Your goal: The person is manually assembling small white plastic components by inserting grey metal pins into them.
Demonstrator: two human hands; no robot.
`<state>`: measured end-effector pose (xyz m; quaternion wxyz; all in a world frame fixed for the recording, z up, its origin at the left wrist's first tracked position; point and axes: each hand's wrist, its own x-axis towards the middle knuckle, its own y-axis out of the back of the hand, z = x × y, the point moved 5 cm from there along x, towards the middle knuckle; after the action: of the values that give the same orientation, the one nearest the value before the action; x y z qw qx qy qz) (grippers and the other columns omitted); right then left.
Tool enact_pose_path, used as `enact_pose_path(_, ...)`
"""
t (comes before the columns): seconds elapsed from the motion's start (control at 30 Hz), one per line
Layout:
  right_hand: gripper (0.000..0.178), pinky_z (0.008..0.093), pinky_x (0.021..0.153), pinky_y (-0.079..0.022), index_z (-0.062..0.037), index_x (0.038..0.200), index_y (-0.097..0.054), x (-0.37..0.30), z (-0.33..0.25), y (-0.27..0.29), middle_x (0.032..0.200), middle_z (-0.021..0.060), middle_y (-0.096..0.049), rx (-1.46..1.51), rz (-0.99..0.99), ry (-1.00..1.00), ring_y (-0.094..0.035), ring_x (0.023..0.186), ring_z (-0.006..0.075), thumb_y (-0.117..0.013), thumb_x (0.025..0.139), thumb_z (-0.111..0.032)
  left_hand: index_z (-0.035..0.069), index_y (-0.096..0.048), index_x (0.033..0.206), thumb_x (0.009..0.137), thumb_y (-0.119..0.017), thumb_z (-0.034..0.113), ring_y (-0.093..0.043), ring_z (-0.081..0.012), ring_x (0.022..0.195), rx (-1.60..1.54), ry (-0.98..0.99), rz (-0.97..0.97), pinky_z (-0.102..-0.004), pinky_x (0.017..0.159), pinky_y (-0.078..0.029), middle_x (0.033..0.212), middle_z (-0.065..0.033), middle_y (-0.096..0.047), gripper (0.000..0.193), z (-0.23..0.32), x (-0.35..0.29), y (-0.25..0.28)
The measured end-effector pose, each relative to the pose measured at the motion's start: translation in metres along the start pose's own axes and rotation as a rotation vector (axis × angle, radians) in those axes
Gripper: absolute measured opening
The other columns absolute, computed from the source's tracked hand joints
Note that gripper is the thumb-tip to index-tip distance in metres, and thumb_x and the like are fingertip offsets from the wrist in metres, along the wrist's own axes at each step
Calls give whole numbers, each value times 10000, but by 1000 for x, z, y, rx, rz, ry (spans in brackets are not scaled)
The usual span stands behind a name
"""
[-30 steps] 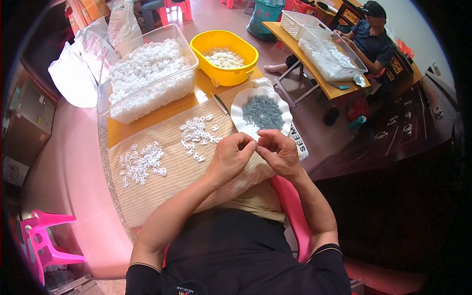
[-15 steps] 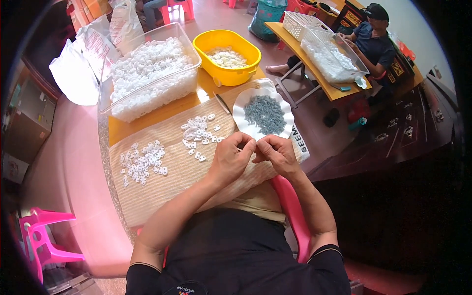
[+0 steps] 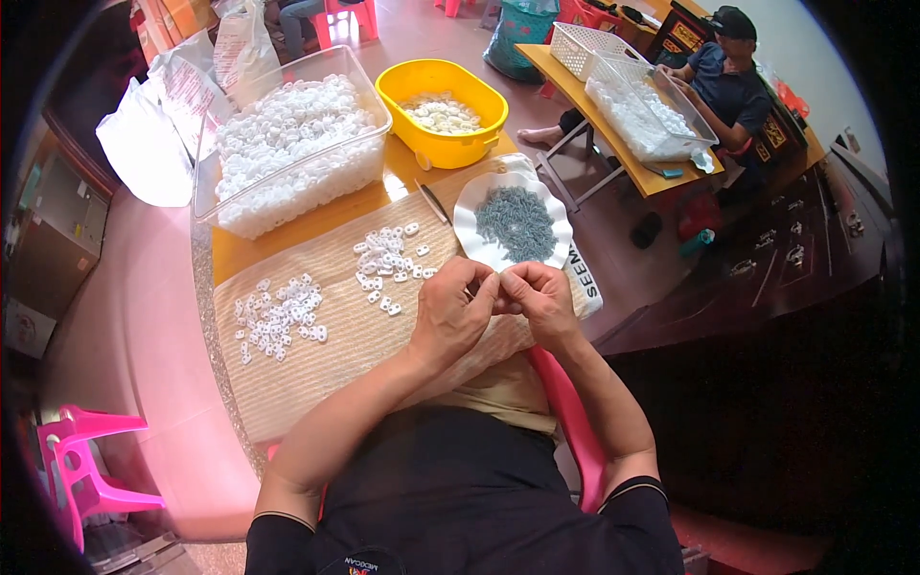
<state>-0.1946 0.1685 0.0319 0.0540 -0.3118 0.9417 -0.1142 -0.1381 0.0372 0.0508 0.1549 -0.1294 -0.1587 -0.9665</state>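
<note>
My left hand [image 3: 455, 305] and my right hand [image 3: 542, 303] meet at the near rim of a white scalloped plate [image 3: 467, 213]. Both are closed in a pinch, thumbs toward each other; whatever sits between the fingertips is too small or hidden to make out. A heap of small grey pieces [image 3: 517, 222] fills the plate. Left of my hands, small white two-holed plastic pieces [image 3: 383, 257] lie loosely on a beige striped cloth [image 3: 335, 383]. Farther left is a second group of white pieces [image 3: 280, 316]. Tweezers [image 3: 434, 203] rest beside the plate.
A clear bin [image 3: 297, 196] heaped with white pieces and a yellow tub [image 3: 450, 150] stand at the back of the table. At the far right a person [image 3: 733, 91] sits by another table [image 3: 628, 144] with a bin. A pink stool [image 3: 91, 470] stands at left.
Both hands stay at the plate's near rim with only a slight shift of the fingers. Nothing else has visibly moved.
</note>
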Motion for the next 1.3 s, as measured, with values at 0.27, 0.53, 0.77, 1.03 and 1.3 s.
enact_pose_path(0.27, 155, 220, 715, -524, 35, 940, -596, -2, -5, 0, 821, 38, -630, -270, 104, 132, -607, 753, 82, -551, 951, -113, -46, -624, 859, 894, -600, 135, -622, -142, 668, -28, 23, -28, -274, 606, -502, 768, -106, -646, 186, -3, 2, -2)
enact_pose_path(0.53, 114, 199, 670, -485, 19, 933, -580, -6, -10, 1, 800, 18, -606, -446, 109, 226, -581, 733, 69, -544, 952, -88, -3, -630, 888, 935, -542, 197, -562, -92, 696, -362, 304, -180, -234, 572, -483, 804, -36, -624, 223, -10, -3, -9)
enact_pose_path(0.77, 79, 195, 658, -470, 12, 956, -563, -8, -15, -3, 793, 15, -597, -448, 72, 264, -566, 717, 68, -544, 946, -64, 46, -628, 878, 943, -561, 249, -542, -68, 682, -726, 557, -296, -209, 559, -471, 810, -20, -610, 223, -17, -8, -12)
enact_pose_path(1.03, 79, 202, 643, -484, 11, 972, -563, -2, -4, 2, 774, 15, -601, -329, 102, 194, -581, 691, 70, -559, 933, -58, 52, -633, 891, 928, -595, 250, -540, -49, 684, -775, 553, -312, -203, 567, -470, 823, -6, -620, 205, -20, -7, -8)
enact_pose_path(1.3, 131, 199, 527, -403, 23, 880, -651, 21, -19, 14, 705, 0, -611, -736, 260, 155, -509, 575, 47, -650, 864, -108, 44, -637, 889, 908, -628, 231, -533, -43, 656, -695, 580, -224, -200, 562, -464, 800, 5, -611, 188, -28, -14, 2)
